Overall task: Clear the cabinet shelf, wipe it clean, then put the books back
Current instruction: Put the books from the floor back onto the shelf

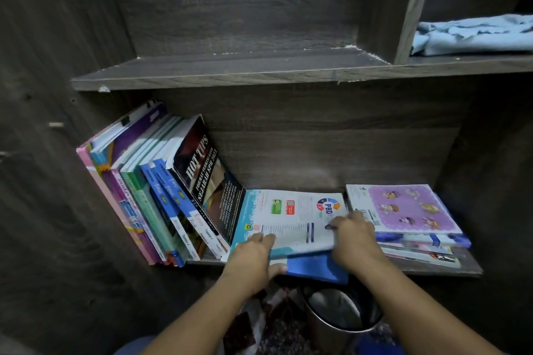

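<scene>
Grip sits at both side edges: left hand (253, 256) and right hand (355, 239) clasp the white-and-teal softcover workbook (291, 219), flat atop a blue book (317, 269) on the dark wooden cabinet shelf (450, 270); likely light, floppy, slippery, so support underneath

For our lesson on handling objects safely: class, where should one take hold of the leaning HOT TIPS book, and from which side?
Pinch the HOT TIPS book at its top edge, coming from the right: it leans left on the row, cover facing right, with open space above the flat PBD book beside it.
</scene>
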{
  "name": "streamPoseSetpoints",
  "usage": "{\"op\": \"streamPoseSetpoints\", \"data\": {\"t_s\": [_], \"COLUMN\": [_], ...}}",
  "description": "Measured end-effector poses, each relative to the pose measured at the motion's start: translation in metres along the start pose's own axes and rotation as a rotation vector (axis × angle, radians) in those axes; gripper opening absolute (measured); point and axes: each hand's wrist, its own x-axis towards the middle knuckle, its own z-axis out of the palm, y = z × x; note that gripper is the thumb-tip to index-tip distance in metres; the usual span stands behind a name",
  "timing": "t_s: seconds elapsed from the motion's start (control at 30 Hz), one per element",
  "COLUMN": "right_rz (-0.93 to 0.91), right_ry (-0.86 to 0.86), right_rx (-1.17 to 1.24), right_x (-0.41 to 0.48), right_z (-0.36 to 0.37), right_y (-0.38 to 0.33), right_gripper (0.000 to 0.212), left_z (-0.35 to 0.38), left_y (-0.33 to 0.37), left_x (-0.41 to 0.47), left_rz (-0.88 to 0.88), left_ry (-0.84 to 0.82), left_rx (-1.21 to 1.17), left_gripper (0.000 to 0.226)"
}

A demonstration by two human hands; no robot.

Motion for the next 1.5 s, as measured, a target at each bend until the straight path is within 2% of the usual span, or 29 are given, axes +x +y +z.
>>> {"op": "streamPoseSetpoints", "data": {"t_s": [0.07, 0.17, 0.2, 0.27, 0.37, 0.5, 0.57, 0.63, 0.7, 0.77, 0.9, 0.97, 1.07, 1.2, 1.3, 1.5], "right_rz": [-0.127, -0.457, -0.541, -0.626, -0.533, -0.462, -0.472, -0.488, -0.513, -0.546, -0.559, -0.557, -0.543, -0.535, -0.525, -0.575], "right_ry": [0.208, 0.569, 0.648, 0.688, 0.577, 0.319, 0.186, 0.079, 0.007, -0.028, -0.069, -0.057, -0.033, -0.015, 0.006, 0.036], "right_rx": [0.137, 0.311, 0.364, 0.491, 0.640, 0.446, 0.341, 0.266, 0.236, 0.201, 0.153, 0.135, 0.134, 0.120, 0.117, 0.085], "right_x": [0.000, -0.001, -0.004, -0.007, -0.011, -0.003, 0.000, -0.001, -0.005, -0.010, -0.021, -0.028, -0.035, -0.042, -0.042, -0.026], "right_z": [-0.006, -0.014, -0.016, -0.017, -0.020, -0.007, -0.001, 0.005, 0.009, 0.009, 0.005, 0.001, -0.005, -0.011, -0.021, -0.044], "right_y": [-0.009, -0.024, -0.029, -0.037, -0.041, -0.035, -0.034, -0.036, -0.036, -0.039, -0.043, -0.048, -0.057, -0.068, -0.077, -0.107], "right_gripper": [0.049, 0.032, 0.031, 0.045, 0.065, 0.056, 0.051, 0.049, 0.046, 0.042, 0.035, 0.034, 0.033, 0.034, 0.033, 0.039], "left_z": [-0.005, -0.027, -0.035, -0.048, -0.059, -0.065, -0.077, -0.095, -0.118, -0.143, -0.176, -0.185, -0.193, -0.193, -0.191, -0.191], "left_y": [0.005, 0.019, 0.023, 0.027, 0.021, 0.010, 0.007, 0.001, -0.008, -0.020, -0.037, -0.040, -0.039, -0.029, -0.025, -0.042], "left_x": [0.001, 0.006, 0.008, 0.010, 0.009, -0.003, -0.010, -0.016, -0.020, -0.022, -0.020, -0.021, -0.020, -0.022, -0.040, -0.096], "left_rz": [-0.021, 0.047, 0.088, 0.127, 0.005, -0.131, -0.180, -0.196, -0.195, -0.240, -0.374, -0.394, -0.379, -0.296, -0.302, -0.310], "left_ry": [0.080, 0.295, 0.386, 0.541, 0.588, 0.791, 0.910, 1.021, 1.086, 1.011, 0.630, 0.553, 0.541, 0.493, 0.476, 0.517], "left_rx": [-0.050, -0.028, -0.022, -0.030, -0.177, -0.383, -0.466, -0.512, -0.394, -0.233, 0.023, 0.119, 0.167, 0.163, 0.149, 0.132], "left_gripper": [0.070, 0.056, 0.053, 0.045, 0.026, 0.024, 0.038, 0.067, 0.083, 0.077, 0.055, 0.049, 0.036, 0.069, 0.082, 0.067]}}
